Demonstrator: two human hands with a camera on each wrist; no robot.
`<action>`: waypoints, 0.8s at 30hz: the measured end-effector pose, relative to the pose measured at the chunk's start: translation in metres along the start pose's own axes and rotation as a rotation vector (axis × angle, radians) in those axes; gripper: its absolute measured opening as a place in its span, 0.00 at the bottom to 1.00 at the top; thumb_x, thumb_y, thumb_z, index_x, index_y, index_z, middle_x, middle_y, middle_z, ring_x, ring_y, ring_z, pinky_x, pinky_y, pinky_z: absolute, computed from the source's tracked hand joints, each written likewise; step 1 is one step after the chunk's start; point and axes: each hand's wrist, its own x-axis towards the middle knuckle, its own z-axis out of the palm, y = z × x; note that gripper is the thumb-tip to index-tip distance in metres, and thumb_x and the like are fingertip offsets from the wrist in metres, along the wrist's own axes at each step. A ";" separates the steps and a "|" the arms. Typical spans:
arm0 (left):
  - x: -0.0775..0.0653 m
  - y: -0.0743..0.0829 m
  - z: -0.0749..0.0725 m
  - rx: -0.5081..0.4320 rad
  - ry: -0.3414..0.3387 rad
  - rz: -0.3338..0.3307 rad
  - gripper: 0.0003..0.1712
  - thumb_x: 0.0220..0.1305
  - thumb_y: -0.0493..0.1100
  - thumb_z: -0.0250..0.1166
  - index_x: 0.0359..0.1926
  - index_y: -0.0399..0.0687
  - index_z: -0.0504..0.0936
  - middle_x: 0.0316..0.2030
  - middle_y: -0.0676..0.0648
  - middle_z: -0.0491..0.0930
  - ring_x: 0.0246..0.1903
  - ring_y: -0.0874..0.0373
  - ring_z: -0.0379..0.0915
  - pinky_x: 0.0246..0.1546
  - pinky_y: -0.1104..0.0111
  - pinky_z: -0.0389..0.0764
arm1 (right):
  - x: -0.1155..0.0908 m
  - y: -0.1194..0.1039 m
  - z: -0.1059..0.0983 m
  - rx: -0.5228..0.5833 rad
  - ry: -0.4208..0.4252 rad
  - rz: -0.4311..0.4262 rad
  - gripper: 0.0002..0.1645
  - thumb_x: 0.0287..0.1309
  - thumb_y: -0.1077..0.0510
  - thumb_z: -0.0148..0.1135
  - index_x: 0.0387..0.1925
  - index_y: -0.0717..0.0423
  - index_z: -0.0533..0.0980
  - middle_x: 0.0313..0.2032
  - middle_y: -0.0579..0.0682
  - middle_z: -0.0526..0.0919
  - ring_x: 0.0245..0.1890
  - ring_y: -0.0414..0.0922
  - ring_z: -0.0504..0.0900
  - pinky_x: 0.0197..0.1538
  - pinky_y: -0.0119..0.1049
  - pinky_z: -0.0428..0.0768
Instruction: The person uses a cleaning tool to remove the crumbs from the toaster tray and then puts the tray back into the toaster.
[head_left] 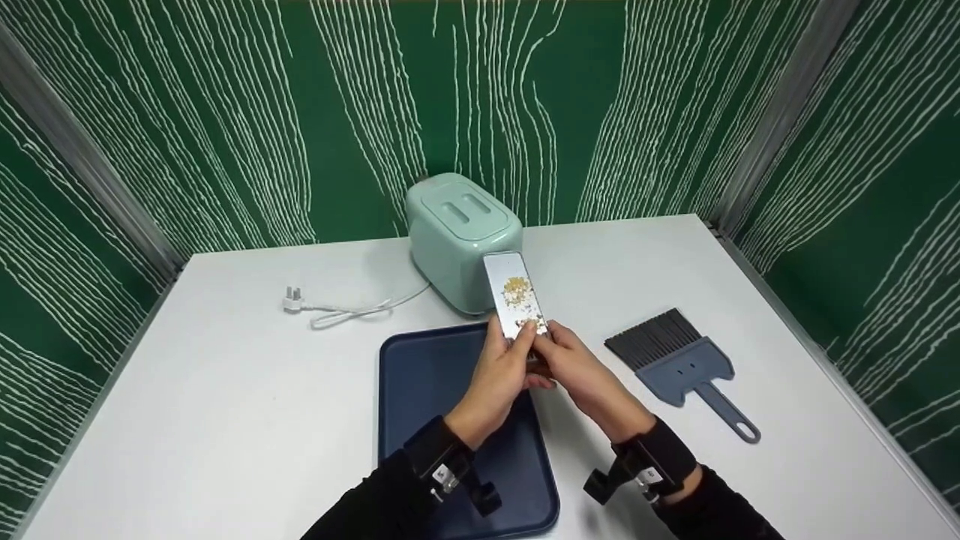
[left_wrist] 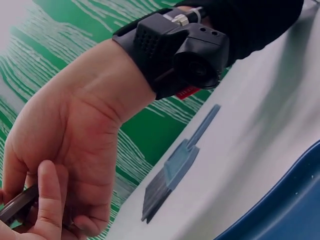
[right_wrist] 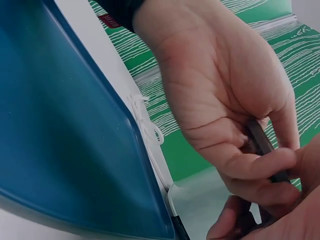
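Note:
Both hands hold a narrow, shiny metal crumb tray (head_left: pixel 498 279) in front of the mint-green toaster (head_left: pixel 446 251). Yellowish crumbs (head_left: pixel 516 291) lie on its flat surface, with more scattered near the held end. My left hand (head_left: pixel 498 369) grips the near left side, its thumb on top. My right hand (head_left: pixel 577 371) grips the near right corner. Fingers of both hands overlap below, partly hidden in the head view. In the right wrist view, curled fingers wrap the dark edge of the crumb tray (right_wrist: pixel 261 140).
A dark blue rectangular tray (head_left: pixel 427 405) lies beneath the forearms. To the right rests a blue-grey brush (head_left: pixel 686 369) with dark bristles. The toaster's white cord (head_left: pixel 337 315) and plug (head_left: pixel 292 301) lie on the white table at left. Green patterned walls (head_left: pixel 360 112) enclose the table.

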 end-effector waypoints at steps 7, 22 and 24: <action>-0.002 0.002 -0.007 0.015 -0.015 -0.008 0.29 0.86 0.49 0.52 0.80 0.51 0.57 0.56 0.37 0.77 0.25 0.55 0.81 0.26 0.67 0.86 | -0.004 0.000 0.005 -0.009 -0.019 0.031 0.27 0.84 0.55 0.45 0.71 0.70 0.67 0.54 0.55 0.82 0.47 0.39 0.79 0.51 0.30 0.76; -0.007 0.008 -0.026 -0.024 -0.071 -0.042 0.25 0.87 0.47 0.51 0.76 0.46 0.59 0.38 0.41 0.83 0.24 0.56 0.85 0.28 0.67 0.90 | -0.012 -0.008 0.013 0.020 -0.092 0.098 0.38 0.87 0.40 0.30 0.75 0.66 0.64 0.67 0.63 0.74 0.66 0.53 0.73 0.72 0.44 0.68; -0.008 0.008 -0.027 -0.022 -0.078 -0.049 0.24 0.86 0.46 0.52 0.75 0.47 0.61 0.35 0.41 0.82 0.24 0.56 0.85 0.28 0.67 0.90 | -0.013 -0.009 0.012 0.035 -0.111 0.093 0.40 0.87 0.37 0.25 0.67 0.64 0.71 0.56 0.56 0.80 0.57 0.46 0.77 0.66 0.40 0.72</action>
